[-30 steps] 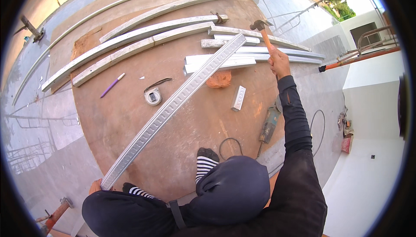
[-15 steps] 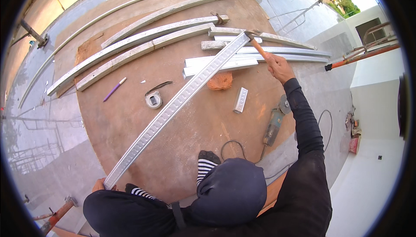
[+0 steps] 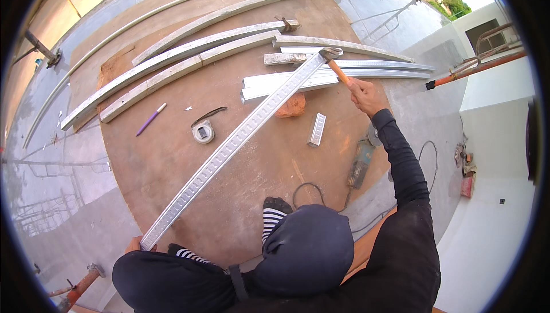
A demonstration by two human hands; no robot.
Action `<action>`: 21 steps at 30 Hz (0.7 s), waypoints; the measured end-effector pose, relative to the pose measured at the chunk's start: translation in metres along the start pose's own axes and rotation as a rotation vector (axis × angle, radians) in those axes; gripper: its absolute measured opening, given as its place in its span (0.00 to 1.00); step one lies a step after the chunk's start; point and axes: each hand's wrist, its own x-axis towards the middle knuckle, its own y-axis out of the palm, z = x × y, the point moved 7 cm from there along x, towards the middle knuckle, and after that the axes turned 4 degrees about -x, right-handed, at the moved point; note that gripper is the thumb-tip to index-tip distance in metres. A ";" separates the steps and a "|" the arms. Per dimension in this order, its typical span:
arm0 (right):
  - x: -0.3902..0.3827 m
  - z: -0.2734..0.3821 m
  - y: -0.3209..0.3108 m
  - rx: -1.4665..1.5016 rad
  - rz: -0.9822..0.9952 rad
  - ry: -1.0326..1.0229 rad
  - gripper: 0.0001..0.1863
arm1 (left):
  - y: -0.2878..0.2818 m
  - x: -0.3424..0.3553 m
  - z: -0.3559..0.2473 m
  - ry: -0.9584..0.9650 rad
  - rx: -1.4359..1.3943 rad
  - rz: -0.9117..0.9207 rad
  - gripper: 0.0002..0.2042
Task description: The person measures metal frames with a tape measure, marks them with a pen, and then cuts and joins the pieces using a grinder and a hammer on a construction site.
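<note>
My right hand is closed around the orange wooden handle of a hammer. The hammer's metal head touches or lies just at the far end of a long perforated metal channel. That silvery channel runs slantwise from near my left knee up to the stacked metal channels. At its near end my left hand grips it, the fingers partly hidden behind my knee. An orange-red brick piece sits under the stack, beside the slanted channel. A short cut-off of channel lies to the right.
An angle grinder with its black cord lies right of my feet. A tape measure and a purple marker rest on the brown board. Concrete-smeared wooden beams and a long pale pipe stretch across the far side.
The hammer and my right hand have shifted slightly down, and the channel's far end sits a little lower and further left. My left hand keeps its hold.
</note>
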 end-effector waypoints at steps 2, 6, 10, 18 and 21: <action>-0.026 -0.005 0.041 -0.108 0.123 0.013 0.24 | -0.013 0.008 0.038 -0.066 0.069 0.099 0.18; -0.025 -0.017 -0.004 0.031 -0.068 0.248 0.25 | 0.009 0.001 0.006 0.183 0.075 0.062 0.15; -0.025 -0.026 -0.073 0.239 -0.291 0.280 0.23 | 0.000 -0.014 -0.035 0.421 0.114 -0.124 0.15; -0.062 -0.027 0.026 -0.029 0.022 0.195 0.24 | 0.001 -0.006 0.001 0.338 0.112 -0.168 0.21; -0.088 -0.041 0.034 0.064 -0.217 0.341 0.24 | 0.001 -0.003 0.023 0.340 0.130 -0.198 0.22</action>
